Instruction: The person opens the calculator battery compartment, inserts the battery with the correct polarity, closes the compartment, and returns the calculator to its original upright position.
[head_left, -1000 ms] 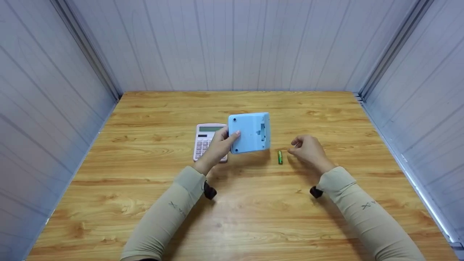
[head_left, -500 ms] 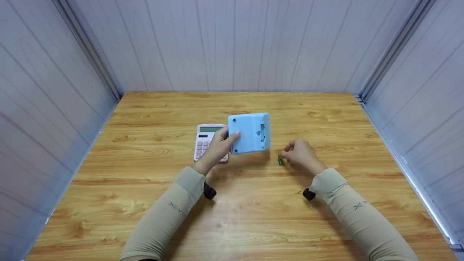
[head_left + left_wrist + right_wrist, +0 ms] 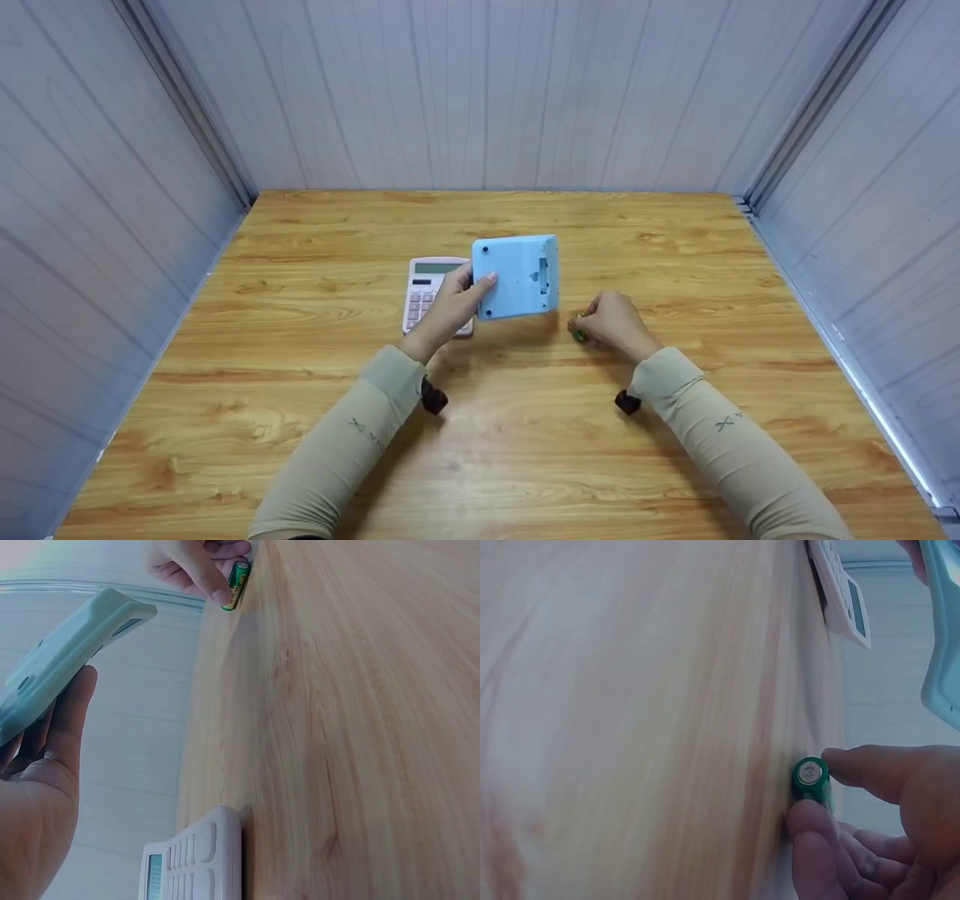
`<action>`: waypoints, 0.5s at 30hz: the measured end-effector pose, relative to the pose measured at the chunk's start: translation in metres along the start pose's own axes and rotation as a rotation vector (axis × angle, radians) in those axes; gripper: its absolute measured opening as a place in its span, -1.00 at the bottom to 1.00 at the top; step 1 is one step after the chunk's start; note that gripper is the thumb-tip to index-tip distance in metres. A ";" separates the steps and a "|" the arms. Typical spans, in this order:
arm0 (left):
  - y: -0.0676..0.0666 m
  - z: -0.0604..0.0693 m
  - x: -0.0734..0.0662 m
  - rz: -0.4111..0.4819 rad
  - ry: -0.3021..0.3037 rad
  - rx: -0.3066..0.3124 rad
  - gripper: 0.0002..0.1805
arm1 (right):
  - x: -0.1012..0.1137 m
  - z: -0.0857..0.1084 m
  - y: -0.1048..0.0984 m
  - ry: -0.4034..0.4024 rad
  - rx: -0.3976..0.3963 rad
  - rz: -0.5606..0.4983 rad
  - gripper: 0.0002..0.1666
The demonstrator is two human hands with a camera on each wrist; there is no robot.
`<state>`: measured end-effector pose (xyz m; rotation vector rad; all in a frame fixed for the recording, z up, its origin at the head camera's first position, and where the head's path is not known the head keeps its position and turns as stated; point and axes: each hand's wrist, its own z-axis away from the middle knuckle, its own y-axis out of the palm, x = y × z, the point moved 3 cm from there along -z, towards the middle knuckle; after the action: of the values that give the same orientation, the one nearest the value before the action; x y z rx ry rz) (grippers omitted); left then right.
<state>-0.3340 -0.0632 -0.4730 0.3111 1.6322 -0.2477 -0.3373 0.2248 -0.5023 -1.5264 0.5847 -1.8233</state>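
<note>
My left hand (image 3: 450, 304) grips a light blue calculator (image 3: 516, 276) by its left side, thumb across the back. The calculator is raised above the table, its back facing the head camera, with an uncovered battery slot (image 3: 544, 275) near the right edge. To its lower right, my right hand (image 3: 616, 324) pinches a small green battery (image 3: 811, 772) between thumb and fingers, down at the tabletop. The battery's flat metal end shows in the right wrist view, and most of its length shows in the left wrist view. The blue calculator's keys are hidden from the head camera.
A pink calculator (image 3: 420, 304) lies face up on the wooden table (image 3: 480, 450), partly covered by my left hand. Pale panel walls (image 3: 480, 97) enclose the back and both sides of the table.
My right hand has moved left to the battery and taken it between thumb and fingers. The left hand and the blue calculator have stayed nearly still.
</note>
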 end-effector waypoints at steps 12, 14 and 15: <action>0.000 0.001 0.000 -0.014 0.001 -0.013 -0.48 | 0.001 -0.003 0.000 -0.043 0.028 0.006 -0.67; 0.001 0.001 -0.001 -0.020 0.012 -0.009 -0.47 | 0.003 -0.003 -0.001 -0.060 0.023 0.026 -0.71; 0.001 0.001 -0.001 -0.024 0.017 -0.008 -0.47 | 0.004 -0.003 -0.002 -0.067 0.018 0.031 -0.74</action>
<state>-0.3326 -0.0628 -0.4722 0.2886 1.6545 -0.2572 -0.3408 0.2233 -0.4988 -1.5517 0.5560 -1.7423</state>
